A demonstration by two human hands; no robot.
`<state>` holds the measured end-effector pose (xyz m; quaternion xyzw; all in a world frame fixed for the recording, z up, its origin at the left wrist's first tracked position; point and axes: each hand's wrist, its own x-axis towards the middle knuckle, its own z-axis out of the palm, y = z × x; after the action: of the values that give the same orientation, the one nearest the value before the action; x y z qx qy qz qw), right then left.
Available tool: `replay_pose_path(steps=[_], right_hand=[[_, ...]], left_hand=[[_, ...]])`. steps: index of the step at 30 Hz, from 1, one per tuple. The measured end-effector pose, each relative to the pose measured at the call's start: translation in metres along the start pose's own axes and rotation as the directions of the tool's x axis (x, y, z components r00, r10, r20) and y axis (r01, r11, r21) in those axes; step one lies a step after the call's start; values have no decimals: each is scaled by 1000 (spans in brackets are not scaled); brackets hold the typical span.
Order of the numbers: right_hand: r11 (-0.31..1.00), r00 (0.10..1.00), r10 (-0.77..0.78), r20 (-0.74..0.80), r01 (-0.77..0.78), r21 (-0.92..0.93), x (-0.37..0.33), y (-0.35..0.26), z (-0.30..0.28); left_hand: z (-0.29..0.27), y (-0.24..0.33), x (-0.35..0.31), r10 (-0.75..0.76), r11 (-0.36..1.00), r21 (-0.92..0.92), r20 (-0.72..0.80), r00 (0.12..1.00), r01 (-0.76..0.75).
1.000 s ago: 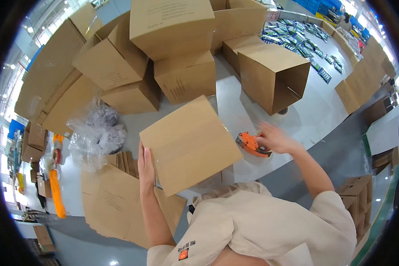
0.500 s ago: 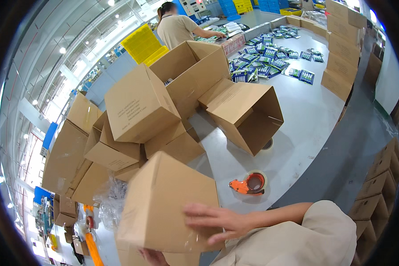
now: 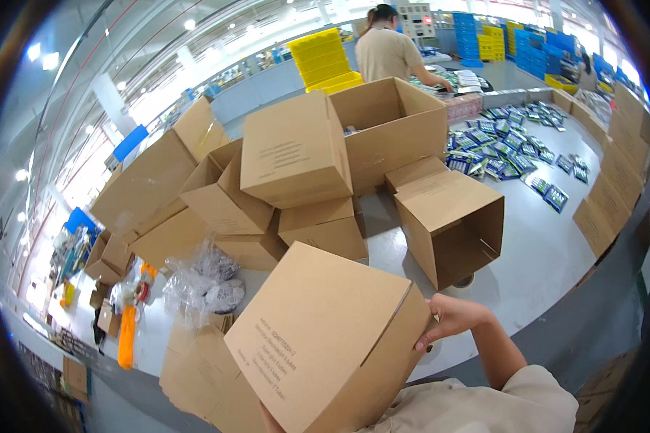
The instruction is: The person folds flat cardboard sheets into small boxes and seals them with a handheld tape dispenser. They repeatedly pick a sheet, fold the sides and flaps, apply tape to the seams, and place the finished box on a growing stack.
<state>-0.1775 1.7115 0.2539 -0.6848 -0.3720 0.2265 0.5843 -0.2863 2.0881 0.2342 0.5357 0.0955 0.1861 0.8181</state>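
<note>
Close in front of me, both hands hold a brown cardboard box (image 3: 325, 325), tilted, with lines of dark print on its large face. My right hand (image 3: 451, 321) grips its right side, thumb on the near face and fingers bent round the edge. Only a sliver of my left hand (image 3: 269, 420) shows at the box's lower left; its fingers are mostly hidden. Beyond my right hand, an open carton (image 3: 448, 209) lies on its side on the table. Part of a tape roll (image 3: 466, 281) peeks out beneath it.
Several cartons, including a printed one (image 3: 292, 155) and a large open one (image 3: 397, 133), crowd the table's middle. Plastic bags (image 3: 202, 289) and flattened cardboard (image 3: 206, 375) lie left. Small blister packs (image 3: 509, 148) spread at the far right. A co-worker (image 3: 386, 50) stands beyond.
The box has turned, bringing its printed face toward me. My right hand has moved from flat against its side to a grip on its right edge. My view has swung left.
</note>
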Motion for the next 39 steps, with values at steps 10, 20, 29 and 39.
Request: replay_pose_path(steps=[10, 20, 29, 39], right_hand=[[990, 924, -69, 376, 110, -89, 41, 10, 43], [903, 803, -144, 578, 345, -255, 103, -26, 85], [929, 840, -93, 535, 267, -258, 150, -53, 109], [378, 806, -424, 412, 571, -728, 317, -70, 132]], left_hand=[[-33, 26, 18, 167, 974, -108, -256, 952, -200], [-122, 21, -11, 130, 985, -62, -359, 924, -162], [-214, 3, -20, 62, 990, 140, -354, 933, -13], [-228, 16, 53, 456, 889, 402, -724, 517, -220]])
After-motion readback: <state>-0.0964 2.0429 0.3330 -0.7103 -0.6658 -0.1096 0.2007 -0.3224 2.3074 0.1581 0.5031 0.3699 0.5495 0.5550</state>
